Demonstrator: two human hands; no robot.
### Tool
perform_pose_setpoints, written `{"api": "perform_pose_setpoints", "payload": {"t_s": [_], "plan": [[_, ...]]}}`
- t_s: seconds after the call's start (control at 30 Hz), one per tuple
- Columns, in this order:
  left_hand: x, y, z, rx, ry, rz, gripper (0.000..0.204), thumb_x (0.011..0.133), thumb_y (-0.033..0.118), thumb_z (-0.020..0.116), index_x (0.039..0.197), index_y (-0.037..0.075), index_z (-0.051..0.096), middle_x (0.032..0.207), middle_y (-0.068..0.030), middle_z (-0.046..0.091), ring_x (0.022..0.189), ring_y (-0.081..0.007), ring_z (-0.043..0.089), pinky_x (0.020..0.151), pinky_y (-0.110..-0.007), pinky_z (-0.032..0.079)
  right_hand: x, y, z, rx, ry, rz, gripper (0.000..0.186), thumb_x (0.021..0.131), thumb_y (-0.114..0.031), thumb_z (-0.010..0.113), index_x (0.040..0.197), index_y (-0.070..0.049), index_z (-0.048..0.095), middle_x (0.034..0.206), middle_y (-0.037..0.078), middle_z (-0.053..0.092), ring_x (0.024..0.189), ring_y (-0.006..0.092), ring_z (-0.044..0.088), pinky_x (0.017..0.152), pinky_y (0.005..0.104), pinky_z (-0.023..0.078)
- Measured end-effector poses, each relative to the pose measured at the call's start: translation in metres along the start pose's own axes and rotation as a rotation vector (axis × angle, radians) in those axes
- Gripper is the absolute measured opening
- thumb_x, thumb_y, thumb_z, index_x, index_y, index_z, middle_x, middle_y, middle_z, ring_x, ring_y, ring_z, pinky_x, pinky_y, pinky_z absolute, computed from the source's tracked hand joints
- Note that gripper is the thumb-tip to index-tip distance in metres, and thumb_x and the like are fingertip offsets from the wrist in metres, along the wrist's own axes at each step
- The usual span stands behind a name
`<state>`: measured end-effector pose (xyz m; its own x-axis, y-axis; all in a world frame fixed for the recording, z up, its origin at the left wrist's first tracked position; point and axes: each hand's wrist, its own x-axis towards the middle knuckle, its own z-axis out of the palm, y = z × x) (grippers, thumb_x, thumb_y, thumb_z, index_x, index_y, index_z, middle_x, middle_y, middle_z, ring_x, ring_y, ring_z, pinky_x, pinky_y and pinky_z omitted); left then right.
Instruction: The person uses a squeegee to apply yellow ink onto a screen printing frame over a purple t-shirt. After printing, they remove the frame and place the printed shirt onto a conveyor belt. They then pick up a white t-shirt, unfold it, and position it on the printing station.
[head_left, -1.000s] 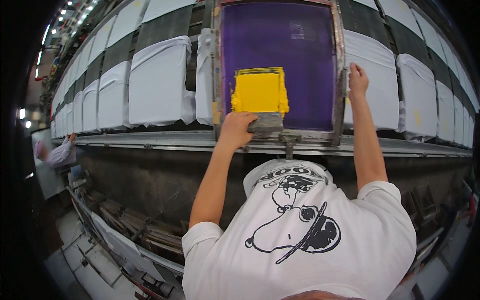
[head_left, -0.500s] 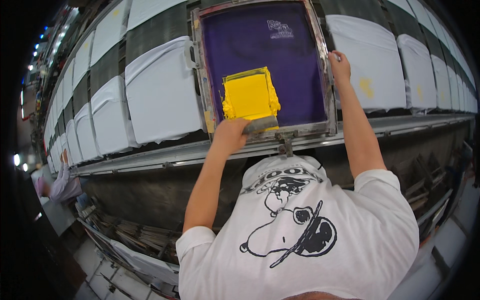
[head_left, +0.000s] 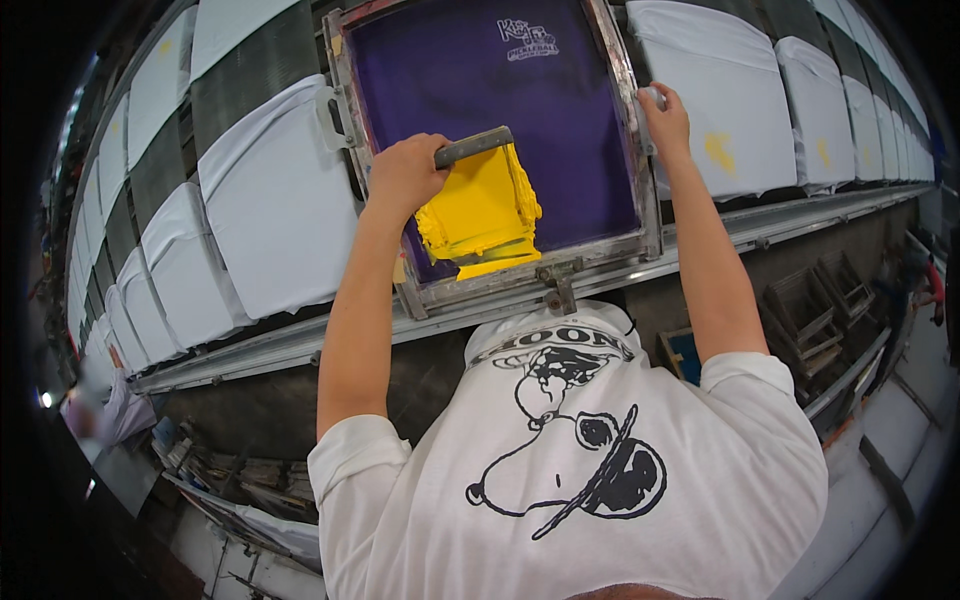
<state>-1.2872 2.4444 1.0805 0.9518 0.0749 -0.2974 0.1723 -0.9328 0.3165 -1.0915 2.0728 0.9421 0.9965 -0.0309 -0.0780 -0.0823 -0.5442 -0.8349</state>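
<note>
A grey, straight-edged squeegee [head_left: 473, 147] lies at the far edge of a thick patch of yellow ink [head_left: 480, 205], slanting so that its right end points slightly away from the person. The left hand [head_left: 405, 175] has its grip closed around the squeegee's left end, leaving the rest of the bar clear of the fingers. The ink sits on the near left part of a purple screen mesh [head_left: 580, 150], with ragged, built-up sides and a separate strip along its near edge. Toward the far end, the mesh bears a pale printed design [head_left: 527, 40].

Around the mesh runs a worn, stained frame [head_left: 628, 80]. At its right side, the right hand [head_left: 667, 120] has its grip curled around a small pale handle [head_left: 650, 97]. A matching bracket [head_left: 330, 118] juts from the left side, and a metal clamp [head_left: 560, 285] is fixed at the near edge.

White cloths [head_left: 275, 200] cover rows of boards on both sides; some at right carry yellow marks [head_left: 718, 152]. A metal rail [head_left: 230, 365] edges the long bench. Wooden frames [head_left: 805, 310] stand below at right, and a blurred co-worker [head_left: 110, 410] is at far left.
</note>
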Motion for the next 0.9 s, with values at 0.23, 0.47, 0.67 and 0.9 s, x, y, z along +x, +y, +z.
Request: {"api": "perform_pose_setpoints", "payload": {"t_s": [0.23, 0.47, 0.67, 0.9], "plan": [[0.016, -0.004, 0.001, 0.102, -0.05, -0.001, 0.019, 0.089, 0.028, 0.071, 0.104, 0.017, 0.073, 0.098, -0.0057, 0.072, 0.097, -0.0295, 0.07, 0.082, -0.045, 0.056, -0.063, -0.165, 0.064, -0.031, -0.422, -0.85, 0.042, 0.084, -0.037, 0.083, 0.108, -0.004, 0.075, 0.103, 0.016, 0.074, 0.1, 0.0326, 0.071, 0.09, 0.0397, 0.055], [-0.018, 0.016, 0.031, 0.043, 0.066, -0.082, 0.023, 0.084, 0.025, 0.074, 0.106, 0.019, 0.074, 0.101, -0.0051, 0.073, 0.096, -0.0297, 0.071, 0.082, -0.045, 0.056, -0.142, -0.146, 0.105, -0.369, -0.484, -0.915, 0.03, 0.071, -0.023, 0.083, 0.09, -0.011, 0.063, 0.089, 0.005, 0.065, 0.087, 0.0265, 0.065, 0.078, 0.0414, 0.05], [-0.111, 0.046, 0.072, -0.025, 0.057, -0.095, 0.03, 0.078, 0.02, 0.079, 0.108, 0.02, 0.076, 0.098, -0.0059, 0.074, 0.094, -0.0295, 0.072, 0.082, -0.044, 0.057, -0.225, -0.115, 0.05, -0.241, -0.598, -0.896, 0.038, 0.072, -0.027, 0.086, 0.097, -0.009, 0.065, 0.091, 0.006, 0.065, 0.09, 0.027, 0.065, 0.08, 0.0405, 0.05], [-0.065, 0.039, 0.011, -0.07, -0.294, -0.183, 0.031, 0.081, 0.03, 0.079, 0.11, 0.019, 0.078, 0.107, -0.0105, 0.075, 0.098, -0.0339, 0.072, 0.086, -0.046, 0.057, -0.061, -0.073, 0.004, -0.075, 0.041, -0.556, 0.037, 0.087, -0.037, 0.079, 0.102, -0.004, 0.074, 0.101, 0.016, 0.072, 0.099, 0.036, 0.067, 0.088, 0.0435, 0.053]]}}
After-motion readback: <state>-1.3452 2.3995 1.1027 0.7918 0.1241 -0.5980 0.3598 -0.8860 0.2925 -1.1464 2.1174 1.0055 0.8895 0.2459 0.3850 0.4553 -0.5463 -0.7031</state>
